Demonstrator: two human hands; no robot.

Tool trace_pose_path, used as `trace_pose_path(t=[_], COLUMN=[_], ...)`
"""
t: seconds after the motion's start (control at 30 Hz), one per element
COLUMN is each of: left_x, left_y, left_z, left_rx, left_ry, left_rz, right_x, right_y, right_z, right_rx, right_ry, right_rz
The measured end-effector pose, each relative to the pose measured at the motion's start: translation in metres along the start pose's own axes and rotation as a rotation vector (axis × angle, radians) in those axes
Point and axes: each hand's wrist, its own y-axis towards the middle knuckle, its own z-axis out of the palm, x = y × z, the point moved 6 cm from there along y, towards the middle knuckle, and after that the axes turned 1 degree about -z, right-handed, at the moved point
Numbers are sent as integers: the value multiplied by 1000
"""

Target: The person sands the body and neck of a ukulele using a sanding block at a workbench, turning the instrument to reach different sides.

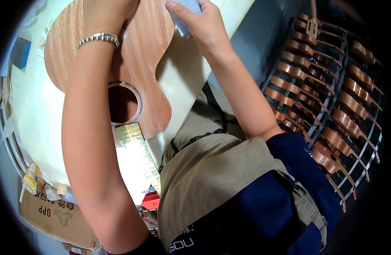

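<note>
A ukulele (144, 63) with a brown wooden top lies on the pale work table, its body away from me and its neck toward me. A green-blue ring circles its sound hole, and shiny gold-yellow tape (138, 144) covers the fretboard. My left hand (108, 15) is over the far part of the body; its fingers pass out of the picture at the top. At the body's right edge, my right hand (206, 27) grips a flat grey-blue block (184, 19), thumb on its face. Whether the block touches the wood, I cannot tell.
The pale table (38, 119) reaches around the ukulele. A dark blue block (21, 53) stands at the far left. A yellow-labelled container (32, 176) and a cardboard box (55, 212) sit at the near left. Racks on the right hold several ukuleles (346, 123).
</note>
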Motion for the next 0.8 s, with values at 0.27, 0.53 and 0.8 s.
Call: trace_pose_path(t=[0.27,0.53,0.8], left_x=[12,6,12], left_y=[-1,1,0], left_z=[3,-1,4], left_rx=[35,10,-6], left_ry=[224,170,158], left_rz=[27,54,26], right_x=[-6,-11,37], right_y=[-7,-1,39], right_z=[10,10,-8], right_rx=[-2,-46,-124], right_ry=[31,-9,-276], right_rz=[-24,-134,-279])
